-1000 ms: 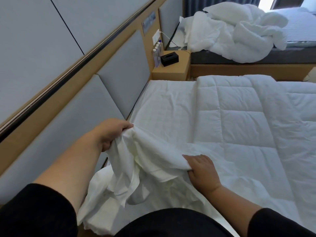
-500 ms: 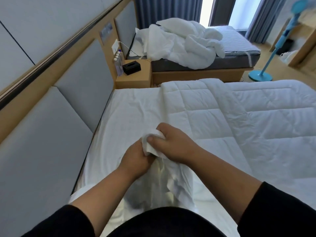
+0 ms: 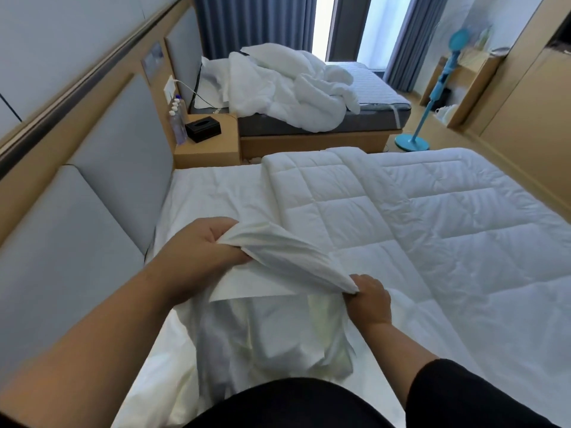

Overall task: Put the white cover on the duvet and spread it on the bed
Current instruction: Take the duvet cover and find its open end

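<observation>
Head view, looking down the near bed [image 3: 216,193]. Its head edge meets the grey padded headboard [image 3: 102,193] at the left; along that edge a strip of bare sheet lies uncovered. The quilted white duvet [image 3: 401,223] covers the rest of the bed out to the right edge, with one folded edge running across the bed parallel to the headboard. Beyond the far edge of the bed stands a wooden nightstand [image 3: 213,149] carrying a black tissue box [image 3: 204,128] and several clear bottles [image 3: 177,125]. Past it is a second bed [image 3: 324,131] heaped with rumpled white bedding [image 3: 287,88]. An open aisle of floor runs along the right side of the beds, where a blue standing fan [image 3: 432,97] stands on its base.

The left hand [image 3: 207,245] is raised above the sheet near the head edge, its fingers [image 3: 222,234] curled round a bunched corner of the white cover [image 3: 278,267]. The right hand [image 3: 369,301] sits lower and nearer the person, fingers closed in a pinch on the other end of the same gathered edge. Between the two hands the cover is drawn taut in a slanting band; below that band its loose remainder hangs in folds down to the near edge of the bed, in front of the person's dark clothing [image 3: 278,403]. The cover lies beside the duvet's folded edge, overlapping its near corner; the duvet itself lies outside the cover.
</observation>
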### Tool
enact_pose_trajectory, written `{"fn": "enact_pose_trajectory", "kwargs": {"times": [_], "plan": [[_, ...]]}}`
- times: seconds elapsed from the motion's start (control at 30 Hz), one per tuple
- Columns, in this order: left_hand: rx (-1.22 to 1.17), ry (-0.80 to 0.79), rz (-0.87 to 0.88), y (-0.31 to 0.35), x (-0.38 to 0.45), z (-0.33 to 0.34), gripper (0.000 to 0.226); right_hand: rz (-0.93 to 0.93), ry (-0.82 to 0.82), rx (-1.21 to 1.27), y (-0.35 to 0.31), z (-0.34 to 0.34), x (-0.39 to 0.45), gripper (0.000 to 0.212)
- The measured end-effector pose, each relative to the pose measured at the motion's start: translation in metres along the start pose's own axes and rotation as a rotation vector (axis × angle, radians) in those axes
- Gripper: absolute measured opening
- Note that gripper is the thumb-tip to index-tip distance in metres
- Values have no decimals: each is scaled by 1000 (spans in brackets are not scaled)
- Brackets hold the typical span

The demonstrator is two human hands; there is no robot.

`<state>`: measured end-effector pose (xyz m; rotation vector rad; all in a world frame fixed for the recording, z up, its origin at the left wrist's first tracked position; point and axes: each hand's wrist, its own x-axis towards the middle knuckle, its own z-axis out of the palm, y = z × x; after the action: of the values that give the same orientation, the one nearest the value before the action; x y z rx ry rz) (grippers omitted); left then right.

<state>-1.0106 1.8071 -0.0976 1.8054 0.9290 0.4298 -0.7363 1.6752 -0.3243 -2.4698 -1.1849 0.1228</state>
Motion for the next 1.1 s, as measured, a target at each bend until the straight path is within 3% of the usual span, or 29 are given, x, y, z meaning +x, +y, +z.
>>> {"fn": "enact_pose_trajectory", "kwargs": {"times": [0.13, 0.27, 0.37, 0.43, 0.5, 0.57, 0.6, 0.7, 0.8, 0.87, 0.93, 1.0, 1.1], "plan": [[699, -32, -44, -47, 31, -31, 28, 295, -86, 315, 20, 0, -11, 21], [900, 34, -99, -115, 46, -42, 17, 249, 115, 481, -3, -66, 20, 28], [776, 271, 56, -116, 48, -42, 20, 22, 93, 475, -31, -144, 45, 27], [615, 402, 127, -105, 52, -49, 24, -140, -143, 384, -39, -189, 50, 24], [382, 498, 102, -88, 51, -57, 25, -139, -487, 309, -35, -213, 48, 21], [171, 579, 55, -66, 47, -58, 23, -97, -644, 186, -22, -211, 48, 17], [123, 608, 61, -54, 44, -56, 23, -92, -583, 86, -13, -202, 51, 18], [78, 614, 136, -21, 38, -45, 19, -43, -132, -91, 6, -166, 58, 24], [182, 553, 137, -9, 42, -37, 18, 137, 59, 217, 15, -126, 45, 34], [413, 460, 54, -16, 50, -42, 20, 433, 26, 672, 15, -106, 35, 45], [676, 296, -109, -28, 57, -51, 32, 624, -95, 1078, 10, -96, 28, 38], [782, 209, -233, -46, 61, -59, 48, 613, -238, 1256, -7, -112, 26, 28], [892, 172, -324, -65, 58, -61, 49, 230, -493, 1166, -47, -158, 21, 38]]}}
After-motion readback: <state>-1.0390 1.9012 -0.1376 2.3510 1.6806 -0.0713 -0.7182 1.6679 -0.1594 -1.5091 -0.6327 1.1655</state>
